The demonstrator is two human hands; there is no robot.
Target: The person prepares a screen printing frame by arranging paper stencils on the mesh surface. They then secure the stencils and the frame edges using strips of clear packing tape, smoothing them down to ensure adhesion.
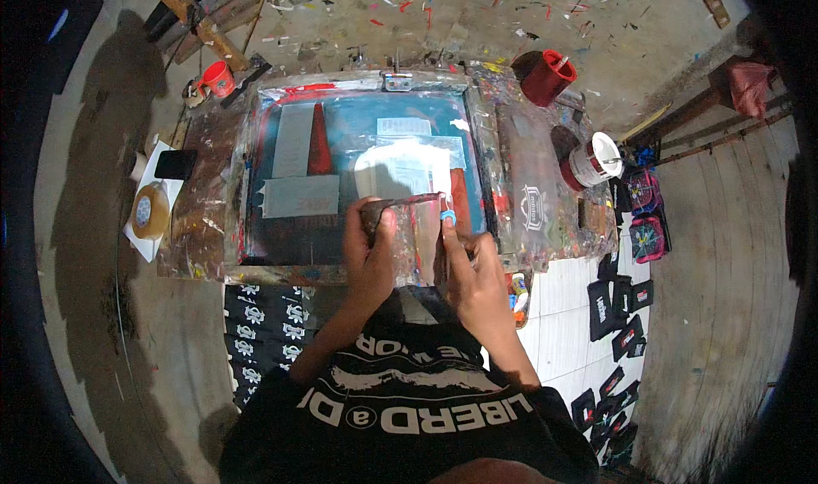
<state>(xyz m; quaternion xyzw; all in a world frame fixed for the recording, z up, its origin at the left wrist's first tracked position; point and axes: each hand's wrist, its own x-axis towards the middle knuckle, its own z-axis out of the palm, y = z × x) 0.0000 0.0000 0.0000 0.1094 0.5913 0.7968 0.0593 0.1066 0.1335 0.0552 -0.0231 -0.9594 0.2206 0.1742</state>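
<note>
A tape roll (151, 210) and phone (175, 164) lie far left of the hands; red cups (547, 77) stand beyond, black patches (619, 314) right.

A paint-spattered tabletop (200, 228) fills the frame's centre, bearing a hinged printing screen frame (366, 173). At its upper left stands a small red cup (218, 78); at upper right, a dark red bucket (547, 77) and a white-topped paint can (591, 162). A tape roll (151, 210) and black phone (175, 164) lie left.

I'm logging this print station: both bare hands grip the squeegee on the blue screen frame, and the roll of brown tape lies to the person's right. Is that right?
Not quite. In the head view the roll of brown tape lies to the person's left. The rest holds: left hand and right hand grip the squeegee on the blue screen frame.
</note>
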